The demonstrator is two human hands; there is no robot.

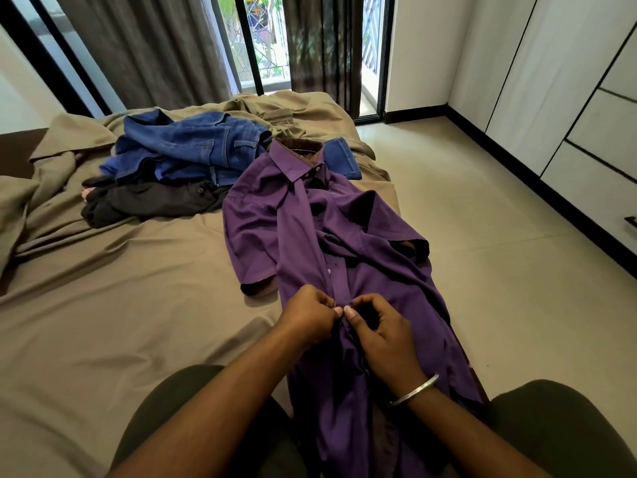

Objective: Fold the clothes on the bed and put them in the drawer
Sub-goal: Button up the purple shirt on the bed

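Purple shirt (pixel 331 243) lies front-up along the bed (pixel 138 288) edge so we can button it; our left hand (pixel 306 313) and right hand (pixel 386 336) pinch its placket, fingertips together.

Bare tan bed sheet (pixel 113 305) left of the purple shirt (pixel 310 236) offers free passage. Blue jeans (pixel 193 146) and black garment (pixel 151 201) obstruct the far side.
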